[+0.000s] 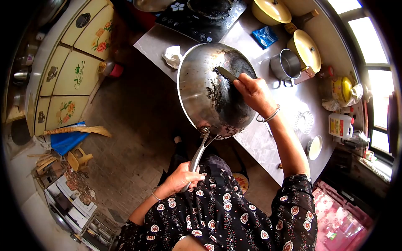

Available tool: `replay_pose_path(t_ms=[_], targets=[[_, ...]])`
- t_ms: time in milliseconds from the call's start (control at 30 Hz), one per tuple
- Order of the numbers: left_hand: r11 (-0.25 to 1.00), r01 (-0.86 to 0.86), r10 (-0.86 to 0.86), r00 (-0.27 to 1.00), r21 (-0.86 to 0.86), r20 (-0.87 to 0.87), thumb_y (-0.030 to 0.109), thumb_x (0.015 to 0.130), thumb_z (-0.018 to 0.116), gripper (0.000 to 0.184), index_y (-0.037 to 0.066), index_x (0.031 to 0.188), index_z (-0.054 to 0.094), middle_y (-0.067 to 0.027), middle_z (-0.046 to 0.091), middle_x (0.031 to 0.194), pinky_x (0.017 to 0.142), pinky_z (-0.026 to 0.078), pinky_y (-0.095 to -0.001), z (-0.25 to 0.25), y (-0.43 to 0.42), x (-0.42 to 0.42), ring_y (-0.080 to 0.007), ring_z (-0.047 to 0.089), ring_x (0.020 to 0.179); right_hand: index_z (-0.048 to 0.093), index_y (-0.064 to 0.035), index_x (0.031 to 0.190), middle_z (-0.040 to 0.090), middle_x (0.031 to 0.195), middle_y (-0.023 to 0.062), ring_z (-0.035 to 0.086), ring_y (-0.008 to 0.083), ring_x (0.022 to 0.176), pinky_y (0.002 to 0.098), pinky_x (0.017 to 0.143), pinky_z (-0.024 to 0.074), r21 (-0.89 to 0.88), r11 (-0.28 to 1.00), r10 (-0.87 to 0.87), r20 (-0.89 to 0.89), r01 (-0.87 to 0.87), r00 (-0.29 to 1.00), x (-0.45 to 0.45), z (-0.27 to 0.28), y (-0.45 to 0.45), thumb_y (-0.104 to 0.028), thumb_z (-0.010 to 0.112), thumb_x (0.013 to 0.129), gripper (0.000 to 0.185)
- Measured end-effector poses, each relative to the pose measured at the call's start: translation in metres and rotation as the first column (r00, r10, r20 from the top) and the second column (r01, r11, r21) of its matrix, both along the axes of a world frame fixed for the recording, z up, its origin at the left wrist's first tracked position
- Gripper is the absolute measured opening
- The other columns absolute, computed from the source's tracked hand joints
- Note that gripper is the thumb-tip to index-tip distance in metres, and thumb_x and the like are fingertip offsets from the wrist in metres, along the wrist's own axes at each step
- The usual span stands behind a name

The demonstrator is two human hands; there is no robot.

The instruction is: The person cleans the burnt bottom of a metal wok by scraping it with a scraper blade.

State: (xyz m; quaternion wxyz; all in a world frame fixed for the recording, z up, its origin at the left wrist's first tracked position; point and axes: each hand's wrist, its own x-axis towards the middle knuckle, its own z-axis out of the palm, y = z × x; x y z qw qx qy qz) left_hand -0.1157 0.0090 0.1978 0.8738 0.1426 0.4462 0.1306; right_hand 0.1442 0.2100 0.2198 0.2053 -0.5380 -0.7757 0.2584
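A large metal wok (197, 83) is tilted so that its outer bottom faces up, with black burnt patches over its middle and right side. My left hand (180, 178) is wrapped round its long metal handle (199, 154), near my waist. In my right hand (253, 94) is a dark flat scraper (226, 73), whose tip touches the wok's bottom at the edge of the black crust. The wok's far rim is close to the counter edge; what lies beneath it is hidden.
The grey counter (261, 142) holds an induction cooker (201, 21), a blue packet (265, 37), a metal pot (285, 65), yellow lidded pots (305, 50) and a bowl (315, 147). Crumpled tissue (172, 57) lies at its edge. A small stool (79, 158) and a broom (79, 130) are at the left.
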Motion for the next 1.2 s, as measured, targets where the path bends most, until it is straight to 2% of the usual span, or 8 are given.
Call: replay_pose_path(t_ms=[100, 233, 333, 433, 667, 867, 1200], targets=[[1.000, 0.004, -0.004, 1.000, 0.007, -0.001, 0.005, 0.078, 0.065, 0.023, 0.008, 0.069, 0.044, -0.0006, 0.047, 0.056, 0.044, 0.035, -0.0230, 0.000, 0.002, 0.000, -0.0083, 0.045, 0.044, 0.047, -0.0066, 0.072, 0.050, 0.054, 0.0165, 0.055, 0.0379, 0.054, 0.0441, 0.049, 0.0427, -0.034, 0.997, 0.066, 0.071, -0.064, 0.995, 0.003, 0.000, -0.015, -0.024, 0.059, 0.088, 0.027], [1.000, 0.013, -0.013, 0.999, 0.007, 0.031, 0.005, 0.078, 0.064, 0.021, 0.007, 0.069, 0.045, -0.0016, 0.047, 0.056, 0.044, 0.035, -0.0235, -0.002, 0.004, 0.000, -0.0089, 0.045, 0.045, 0.047, -0.0080, 0.073, 0.050, 0.052, 0.0149, 0.056, 0.0360, 0.052, 0.0447, 0.048, 0.0436, 0.066, 0.997, 0.028, 0.134, -0.037, 0.991, 0.003, 0.001, -0.035, -0.027, 0.057, 0.089, 0.027], [1.000, 0.023, -0.024, 0.999, 0.011, 0.022, 0.005, 0.078, 0.064, 0.021, 0.007, 0.068, 0.045, -0.0020, 0.048, 0.056, 0.044, 0.035, -0.0236, 0.000, 0.005, 0.000, -0.0090, 0.044, 0.044, 0.048, -0.0077, 0.073, 0.052, 0.052, 0.0149, 0.056, 0.0366, 0.052, 0.0454, 0.048, 0.0433, 0.098, 0.995, 0.015, 0.183, -0.034, 0.983, -0.003, 0.005, -0.016, -0.029, 0.056, 0.090, 0.028], [0.999, 0.026, -0.026, 1.000, 0.021, 0.015, 0.005, 0.078, 0.064, 0.022, 0.007, 0.067, 0.045, -0.0019, 0.048, 0.056, 0.043, 0.034, -0.0238, 0.000, 0.005, 0.002, -0.0092, 0.044, 0.044, 0.050, -0.0083, 0.074, 0.053, 0.054, 0.0162, 0.056, 0.0380, 0.053, 0.0470, 0.050, 0.0441, 0.220, 0.975, -0.015, 0.169, -0.023, 0.985, -0.008, -0.003, 0.017, -0.031, 0.054, 0.090, 0.028], [1.000, 0.012, -0.012, 1.000, 0.008, 0.015, 0.004, 0.077, 0.064, 0.022, 0.007, 0.066, 0.045, -0.0011, 0.046, 0.055, 0.043, 0.034, -0.0239, 0.000, 0.003, 0.004, -0.0092, 0.044, 0.044, 0.050, -0.0081, 0.074, 0.054, 0.055, 0.0160, 0.057, 0.0374, 0.056, 0.0469, 0.051, 0.0450, 0.125, 0.992, 0.009, 0.204, -0.035, 0.979, -0.007, 0.004, 0.006, -0.031, 0.055, 0.089, 0.028], [1.000, 0.000, 0.000, 1.000, 0.006, 0.028, 0.005, 0.077, 0.064, 0.023, 0.008, 0.066, 0.044, -0.0004, 0.046, 0.056, 0.043, 0.034, -0.0235, -0.003, 0.000, 0.003, -0.0085, 0.044, 0.045, 0.050, -0.0075, 0.075, 0.052, 0.054, 0.0167, 0.056, 0.0379, 0.056, 0.0472, 0.051, 0.0435, 0.121, 0.990, 0.055, 0.122, -0.070, 0.991, -0.004, 0.003, 0.005, -0.026, 0.057, 0.088, 0.024], [1.000, 0.007, -0.007, 1.000, -0.006, 0.020, 0.005, 0.077, 0.066, 0.025, 0.009, 0.068, 0.042, 0.0000, 0.045, 0.056, 0.044, 0.035, -0.0230, -0.003, 0.001, 0.001, -0.0080, 0.044, 0.045, 0.048, -0.0076, 0.074, 0.050, 0.052, 0.0160, 0.054, 0.0378, 0.053, 0.0458, 0.048, 0.0425, 0.111, 0.989, 0.080, 0.139, -0.096, 0.987, 0.001, 0.007, -0.003, -0.024, 0.058, 0.088, 0.024]])
